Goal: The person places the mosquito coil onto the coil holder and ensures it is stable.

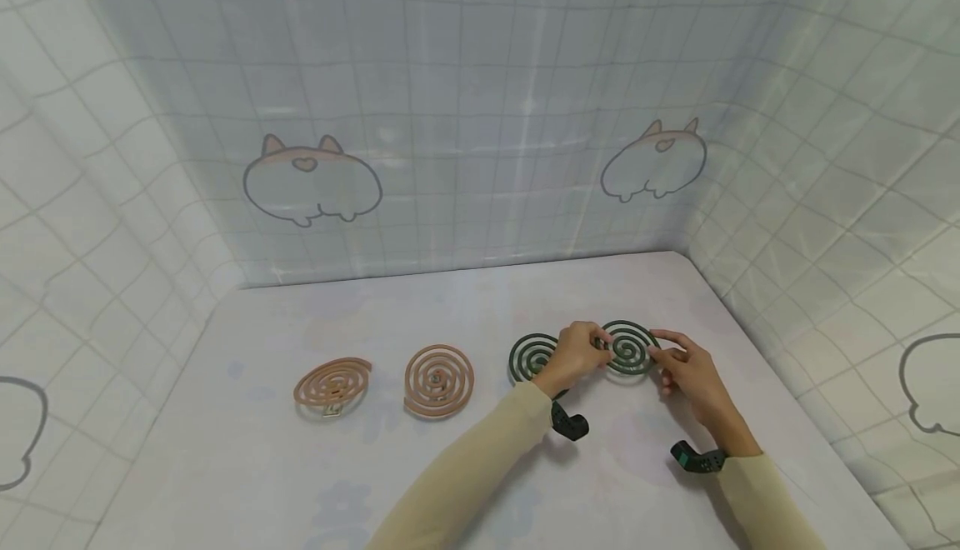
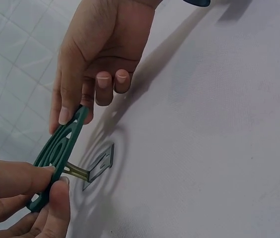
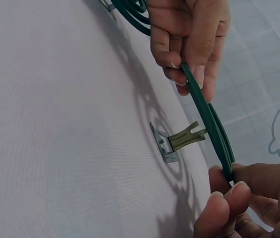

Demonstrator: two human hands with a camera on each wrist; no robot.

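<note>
Both hands pinch opposite edges of a green mosquito coil (image 1: 626,347) at the right of the table. My left hand (image 1: 576,357) grips its left edge between thumb and fingers, and my right hand (image 1: 692,377) its right edge. Beneath the coil a small metal stand (image 3: 170,143) rests on the table. Its upright prong reaches the coil's underside in both wrist views; whether the coil sits firmly on it I cannot tell. A second green coil (image 1: 525,358) lies left of this one, partly hidden behind my left hand and wrist.
On the left, a tilted orange-brown coil (image 1: 333,382) stands raised on a metal stand (image 1: 332,409). Another orange-brown coil (image 1: 438,381) is beside it, nearer the middle. The white table (image 1: 285,483) is bordered by walls of grid-patterned sheeting (image 1: 465,167).
</note>
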